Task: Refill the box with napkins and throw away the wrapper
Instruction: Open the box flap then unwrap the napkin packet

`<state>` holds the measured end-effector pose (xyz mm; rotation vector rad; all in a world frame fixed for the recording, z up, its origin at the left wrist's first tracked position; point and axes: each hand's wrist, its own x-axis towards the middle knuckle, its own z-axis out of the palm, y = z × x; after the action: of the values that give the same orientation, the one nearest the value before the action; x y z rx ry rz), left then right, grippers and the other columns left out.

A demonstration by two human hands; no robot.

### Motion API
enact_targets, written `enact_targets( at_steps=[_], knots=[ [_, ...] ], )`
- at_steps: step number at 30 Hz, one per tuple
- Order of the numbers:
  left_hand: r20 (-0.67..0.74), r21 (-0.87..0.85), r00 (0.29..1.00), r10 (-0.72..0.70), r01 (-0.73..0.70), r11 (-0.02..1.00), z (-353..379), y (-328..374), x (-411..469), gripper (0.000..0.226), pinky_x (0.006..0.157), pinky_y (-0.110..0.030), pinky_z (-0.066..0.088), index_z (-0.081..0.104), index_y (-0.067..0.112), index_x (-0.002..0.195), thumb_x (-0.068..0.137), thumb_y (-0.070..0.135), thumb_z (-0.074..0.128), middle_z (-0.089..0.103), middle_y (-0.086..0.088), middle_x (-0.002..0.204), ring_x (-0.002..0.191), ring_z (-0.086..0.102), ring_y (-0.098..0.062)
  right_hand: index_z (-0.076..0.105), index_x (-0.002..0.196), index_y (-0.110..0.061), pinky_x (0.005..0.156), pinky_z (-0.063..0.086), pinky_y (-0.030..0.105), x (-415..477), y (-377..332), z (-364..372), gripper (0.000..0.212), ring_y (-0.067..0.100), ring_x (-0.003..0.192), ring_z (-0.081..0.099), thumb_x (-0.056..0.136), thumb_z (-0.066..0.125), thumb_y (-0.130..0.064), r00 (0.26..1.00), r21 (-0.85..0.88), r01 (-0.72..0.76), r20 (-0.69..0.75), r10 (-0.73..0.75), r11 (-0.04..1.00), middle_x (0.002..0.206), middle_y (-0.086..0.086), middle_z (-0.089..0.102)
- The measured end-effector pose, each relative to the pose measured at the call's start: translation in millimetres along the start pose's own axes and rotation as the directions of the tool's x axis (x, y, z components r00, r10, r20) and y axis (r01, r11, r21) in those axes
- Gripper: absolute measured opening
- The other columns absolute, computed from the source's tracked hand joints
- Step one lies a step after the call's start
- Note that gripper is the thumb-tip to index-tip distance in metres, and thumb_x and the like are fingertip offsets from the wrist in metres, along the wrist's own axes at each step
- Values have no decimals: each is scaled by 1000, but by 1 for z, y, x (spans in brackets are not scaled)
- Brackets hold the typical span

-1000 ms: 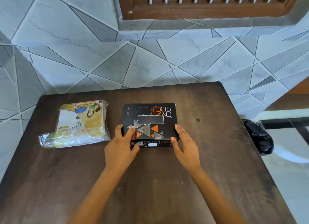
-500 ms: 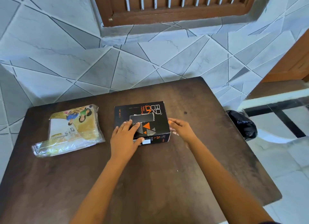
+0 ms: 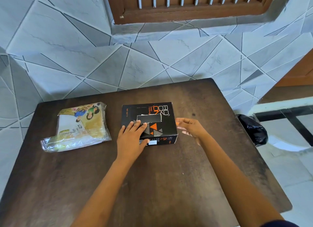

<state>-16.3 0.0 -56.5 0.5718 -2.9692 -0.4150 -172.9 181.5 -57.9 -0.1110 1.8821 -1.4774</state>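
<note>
My left hand [image 3: 131,140] lies flat, fingers spread, on the lid of the black box [image 3: 149,121], pinning it without gripping it; my right hand [image 3: 190,127] is loosely open, fingertips at the box's right side. The box sits mid-table [image 3: 169,184], toward the far edge, and looks closed apart from a torn slot on top. The napkin pack [image 3: 79,126], wrapper intact, lies near the far-left corner. I'd hold the box down steady and work the right end flap open.
</note>
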Motion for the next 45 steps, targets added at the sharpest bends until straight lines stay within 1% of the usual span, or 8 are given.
enact_targets(
  at_steps=[7, 13, 20, 23, 31, 36, 41, 45],
  knots=[
    [11, 4, 1000, 4, -4, 1000, -1, -2, 1, 57, 115, -43, 19, 39, 30, 138, 85, 43, 57, 39, 0, 148, 140, 29, -22, 64, 111, -13, 97, 36, 33, 6, 2, -7, 29, 16, 110, 57, 83, 65, -19, 997, 4, -43, 59, 43, 999, 117, 3, 64],
    [26, 18, 1000, -5, 5, 1000, -2, 0, 1, 57, 116, -41, 16, 35, 32, 139, 87, 45, 53, 34, 2, 150, 142, 24, -19, 66, 109, -17, 101, 39, 33, 5, 8, 0, 27, 15, 111, 58, 83, 65, -19, 997, 163, -60, 55, 52, 985, 114, 2, 66],
    [41, 19, 999, -11, 10, 1000, -4, 0, 2, 58, 117, -40, 15, 33, 32, 140, 88, 45, 52, 32, 2, 151, 143, 23, -19, 62, 115, -10, 99, 37, 33, 4, 0, 0, 31, 5, 90, 61, 84, 62, -12, 998, 173, -56, 34, 51, 983, 103, 2, 66],
    [43, 27, 999, -12, 10, 1000, -4, 0, 1, 58, 117, -40, 15, 32, 32, 141, 88, 46, 51, 32, 3, 152, 143, 22, -18, 64, 112, -9, 99, 37, 33, 6, -2, 2, 29, 7, 90, 61, 84, 64, -13, 999, 149, -36, -5, 37, 988, 96, -1, 68],
    [39, 10, 999, -18, 18, 1000, -3, 1, 1, 57, 117, -41, 14, 34, 31, 140, 87, 44, 53, 33, 2, 151, 142, 23, -19, 66, 106, -7, 94, 39, 32, 13, -13, -1, 25, 14, 99, 59, 82, 66, -15, 1000, 76, -13, -27, 15, 997, 109, 8, 67],
    [34, 4, 999, -21, 21, 1000, -3, 2, 1, 57, 117, -41, 14, 34, 31, 140, 87, 44, 54, 34, 1, 151, 142, 23, -19, 69, 89, -7, 76, 40, 26, 17, -20, -1, 9, 11, 90, 54, 82, 62, -9, 998, -59, 53, -41, -55, 997, 98, 3, 64],
    [39, 9, 999, -29, 29, 1000, -3, 1, 2, 58, 117, -40, 13, 33, 31, 140, 87, 44, 53, 32, 2, 151, 143, 22, -18, 61, 114, -8, 94, 39, 34, 17, -19, -8, 32, 22, 112, 55, 86, 61, -22, 992, -170, -94, 66, 106, 981, 117, 7, 61],
    [26, -12, 999, -30, 31, 999, -2, 1, 1, 58, 116, -41, 15, 35, 31, 139, 86, 43, 56, 34, 2, 151, 142, 24, -19, 56, 121, -3, 92, 45, 28, 19, -24, 0, 40, 22, 111, 58, 83, 61, -13, 1000, -234, 28, 4, -28, 972, 123, 14, 62]
  ],
)
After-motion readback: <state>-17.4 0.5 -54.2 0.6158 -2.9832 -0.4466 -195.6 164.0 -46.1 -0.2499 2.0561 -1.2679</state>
